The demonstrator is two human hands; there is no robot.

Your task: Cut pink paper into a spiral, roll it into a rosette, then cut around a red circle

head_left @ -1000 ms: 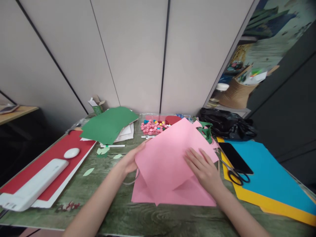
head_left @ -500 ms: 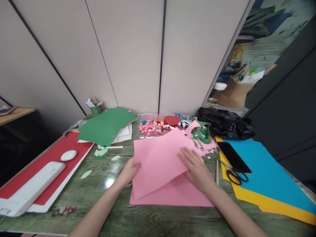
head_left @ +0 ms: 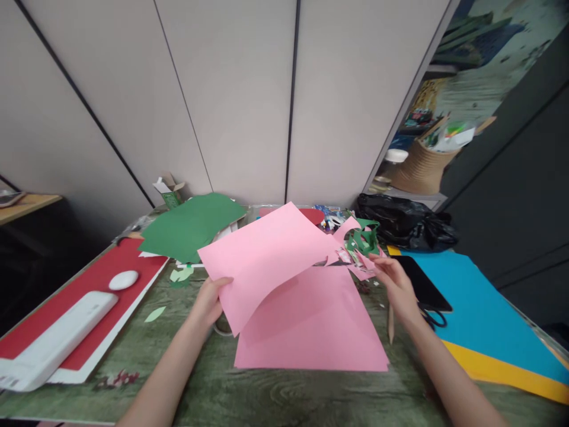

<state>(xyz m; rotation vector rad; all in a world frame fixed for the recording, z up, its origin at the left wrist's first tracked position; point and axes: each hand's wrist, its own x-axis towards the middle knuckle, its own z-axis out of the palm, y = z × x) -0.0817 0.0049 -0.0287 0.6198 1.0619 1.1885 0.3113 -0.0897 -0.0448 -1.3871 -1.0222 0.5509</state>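
Observation:
My left hand (head_left: 210,301) pinches the left corner of a pink paper sheet (head_left: 269,255), which is lifted, tilted and curved. Beneath it, more pink paper (head_left: 311,332) lies flat on the table, partly covered by the raised sheet. Off to the right, my right hand (head_left: 397,289) is in the air with its fingers stretched out, apart from the lifted sheet. Its fingertips are close to a heap of pink paper scraps and green paper scraps (head_left: 365,240). A wooden stick or pencil (head_left: 390,325) lies below that hand, and black-handled scissors (head_left: 438,318) are partly hidden behind the wrist.
Green sheets (head_left: 191,225) lie at the back left, above red paper (head_left: 100,284) bearing a white long device (head_left: 60,338). On the right are a black phone (head_left: 424,284), blue paper (head_left: 484,302) and yellow paper (head_left: 498,367). A black plastic bag (head_left: 406,222) sits behind them.
My left hand has drawn the upper pink sheet up and to the left, baring the paper underneath. My right hand has left the sheet and moved right, beside the scraps.

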